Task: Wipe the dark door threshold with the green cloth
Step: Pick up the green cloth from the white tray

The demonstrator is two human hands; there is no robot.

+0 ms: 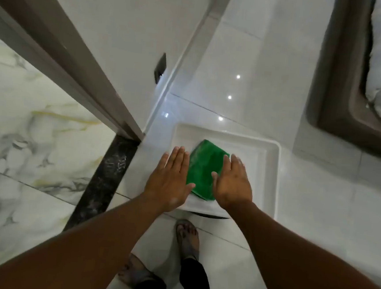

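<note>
A folded green cloth (202, 168) lies in a white square tray (271, 174) on the floor. My left hand (170, 179) hovers flat with fingers apart over the tray's left rim, just left of the cloth. On the other side, my right hand (233, 182) is spread open above the cloth's right edge. Neither hand holds anything. The dark door threshold (104, 180) is a black speckled strip running along the floor to the left of the tray, between the marble floor and the white tiles.
A grey door frame (61, 57) meets the threshold's far end, beside a white wall (125, 35) with a dark wall socket (160, 68). A bed with a brown frame (332, 87) stands at right. My feet (187, 238) stand on glossy white tiles just before the tray.
</note>
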